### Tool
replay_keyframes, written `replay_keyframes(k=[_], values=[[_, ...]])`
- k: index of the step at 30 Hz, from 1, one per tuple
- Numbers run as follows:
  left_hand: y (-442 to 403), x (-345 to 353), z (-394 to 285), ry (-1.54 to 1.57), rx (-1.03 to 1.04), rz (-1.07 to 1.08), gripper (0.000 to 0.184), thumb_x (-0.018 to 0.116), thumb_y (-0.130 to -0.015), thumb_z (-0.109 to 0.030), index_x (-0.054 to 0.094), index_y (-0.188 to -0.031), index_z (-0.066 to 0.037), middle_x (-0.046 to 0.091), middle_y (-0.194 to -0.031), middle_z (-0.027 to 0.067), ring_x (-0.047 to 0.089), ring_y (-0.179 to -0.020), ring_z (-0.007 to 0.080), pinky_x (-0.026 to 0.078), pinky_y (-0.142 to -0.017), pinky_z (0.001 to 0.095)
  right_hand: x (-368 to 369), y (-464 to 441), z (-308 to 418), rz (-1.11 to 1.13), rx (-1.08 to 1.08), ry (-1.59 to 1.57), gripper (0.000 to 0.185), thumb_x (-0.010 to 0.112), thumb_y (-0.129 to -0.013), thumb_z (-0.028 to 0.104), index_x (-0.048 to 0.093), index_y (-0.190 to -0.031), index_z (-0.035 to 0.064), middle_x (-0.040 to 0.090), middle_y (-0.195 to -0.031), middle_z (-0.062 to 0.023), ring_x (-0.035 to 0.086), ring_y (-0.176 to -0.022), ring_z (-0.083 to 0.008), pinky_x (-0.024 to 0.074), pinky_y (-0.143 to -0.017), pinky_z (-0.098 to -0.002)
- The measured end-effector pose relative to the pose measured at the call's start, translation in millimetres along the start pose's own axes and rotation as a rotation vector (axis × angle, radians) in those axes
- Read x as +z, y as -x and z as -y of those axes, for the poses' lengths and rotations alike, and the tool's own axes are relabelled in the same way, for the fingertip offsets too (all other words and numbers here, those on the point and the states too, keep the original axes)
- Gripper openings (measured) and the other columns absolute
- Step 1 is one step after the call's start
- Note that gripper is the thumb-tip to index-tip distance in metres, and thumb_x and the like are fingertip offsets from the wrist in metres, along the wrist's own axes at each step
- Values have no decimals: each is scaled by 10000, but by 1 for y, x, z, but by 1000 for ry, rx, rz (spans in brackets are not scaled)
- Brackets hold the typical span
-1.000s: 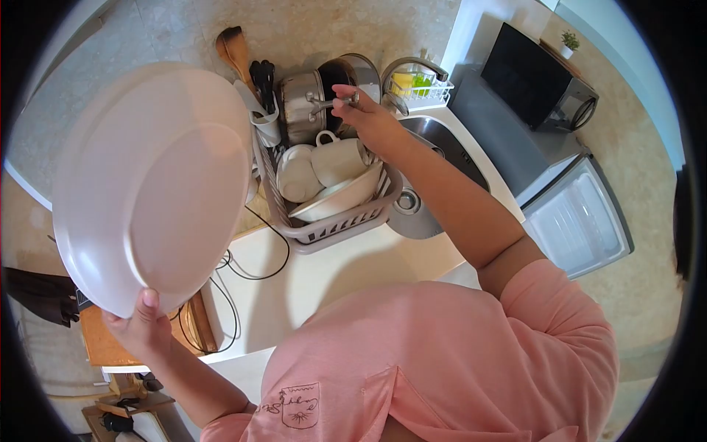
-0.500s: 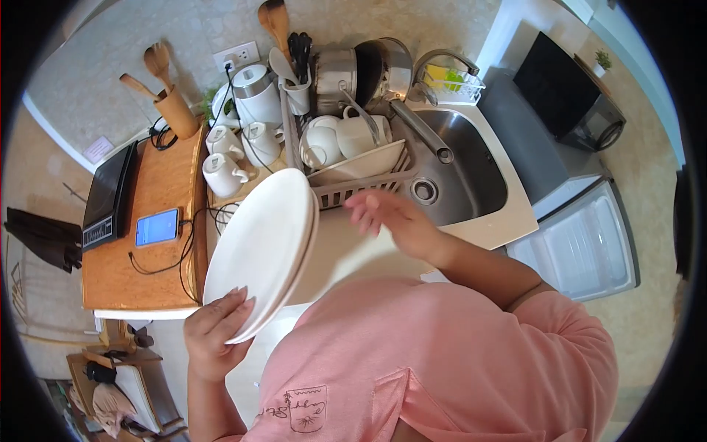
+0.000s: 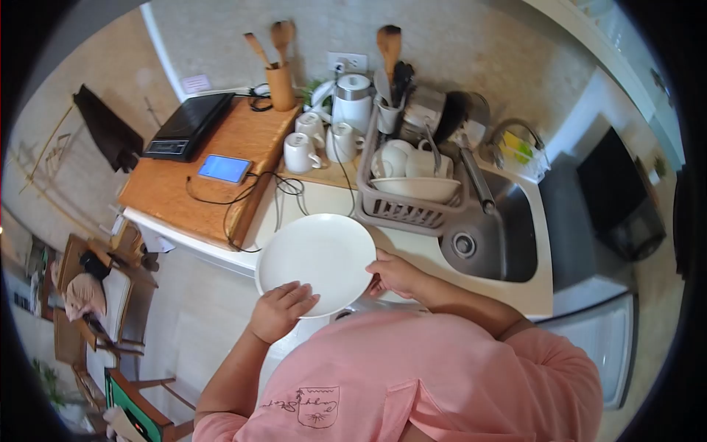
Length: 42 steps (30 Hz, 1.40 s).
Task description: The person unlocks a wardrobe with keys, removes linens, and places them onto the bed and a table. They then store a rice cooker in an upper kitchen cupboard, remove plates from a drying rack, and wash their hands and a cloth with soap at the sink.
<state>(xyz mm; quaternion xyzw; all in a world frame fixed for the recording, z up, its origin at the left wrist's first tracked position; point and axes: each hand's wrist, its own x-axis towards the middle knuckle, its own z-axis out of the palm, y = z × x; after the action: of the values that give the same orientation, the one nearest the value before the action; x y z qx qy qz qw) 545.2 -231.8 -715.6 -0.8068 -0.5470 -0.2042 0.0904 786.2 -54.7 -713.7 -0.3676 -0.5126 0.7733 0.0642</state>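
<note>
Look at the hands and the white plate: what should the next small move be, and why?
Probably steady the white plate before setting it down: the left hand lies over its near rim, the right hand holds its right edge, and in this view it overlaps the front edge of the counter, so a slip could mean a fall.

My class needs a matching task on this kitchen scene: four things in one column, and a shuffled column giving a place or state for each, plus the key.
Things
1. white plate
2. smartphone
3. dish rack
4. faucet

Places or states
A. extends over the sink
B. lies face up on the wooden surface
C. held by the left hand and right hand
D. contains a white bowl

Right pairs: 1-C, 2-B, 3-D, 4-A
</note>
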Motion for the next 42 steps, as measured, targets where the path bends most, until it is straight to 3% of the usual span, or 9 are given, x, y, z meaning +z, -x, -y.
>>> replay_keyframes(k=[9,15,17,20,21,24,26,35,42], values=[[2,34,2,-128,-134,16,388,674,-717,-178,655,-1099,-242,602,-1168,-24,539,-1082,211,410,-923,420,-20,-46,-33,-18,-103,76,440,547,-915,99,395,-1327,70,583,-1007,-73,544,-769,-128,474,-651,-246],[-39,-33,-13,-124,-507,382,927,859,-556,-430,451,-1373,-274,376,-1428,106,270,-1364,375,223,-1104,523,-9,-66,-61,-231,-411,-32,543,621,-898,78,362,-1376,66,578,-923,-81,576,-743,-139,503,-634,-283],[-76,-114,-18,27,-467,69,1093,863,-592,-411,272,-1476,-156,165,-1541,208,177,-1421,387,178,-1141,506,-17,-79,-80,-269,-495,96,647,638,-895,93,288,-1439,71,603,-871,-75,582,-690,-141,508,-628,-275],[-81,-191,26,-13,-248,-781,1172,836,-685,-350,58,-1518,-75,116,-1567,179,188,-1428,328,168,-1143,462,-15,-75,-88,-290,-421,163,735,651,-911,170,188,-1457,6,577,-905,-77,594,-781,-139,521,-664,-280],[-100,-240,2,193,-344,-952,1132,812,-729,-316,37,-1514,-62,115,-1570,164,200,-1425,326,159,-1146,460,-10,-58,-75,-297,-437,187,620,636,-909,209,306,-1378,-26,583,-893,-88,587,-716,-146,503,-622,-284],[-124,-310,-6,354,-78,-1188,1001,743,-817,-260,51,-1516,-75,125,-1572,146,214,-1424,299,185,-1143,443,-5,-33,-61,-228,-604,166,610,618,-915,228,321,-1383,-27,586,-913,-91,591,-772,-144,503,-647,-276],[-135,-337,-8,255,102,-1273,842,631,-907,-166,58,-1519,-86,166,-1566,132,237,-1418,268,214,-1138,408,-3,-36,-64,-206,-497,236,716,577,-944,204,155,-1477,-22,592,-941,-77,587,-825,-141,505,-749,-276],[-131,-362,21,255,181,-1110,537,368,-990,-29,192,-1498,-35,195,-1559,132,241,-1418,239,234,-1131,368,12,-45,-69,-515,-435,250,553,561,-927,144,348,-1422,18,635,-912,-89,622,-734,-142,528,-682,-273],[-126,-365,34,78,236,-1094,581,403,-929,17,204,-1474,43,242,-1517,232,295,-1393,341,304,-1087,426,16,-54,-84,-643,-480,319,485,536,-929,151,420,-1377,6,635,-837,-58,609,-744,-132,498,-714,-276]])
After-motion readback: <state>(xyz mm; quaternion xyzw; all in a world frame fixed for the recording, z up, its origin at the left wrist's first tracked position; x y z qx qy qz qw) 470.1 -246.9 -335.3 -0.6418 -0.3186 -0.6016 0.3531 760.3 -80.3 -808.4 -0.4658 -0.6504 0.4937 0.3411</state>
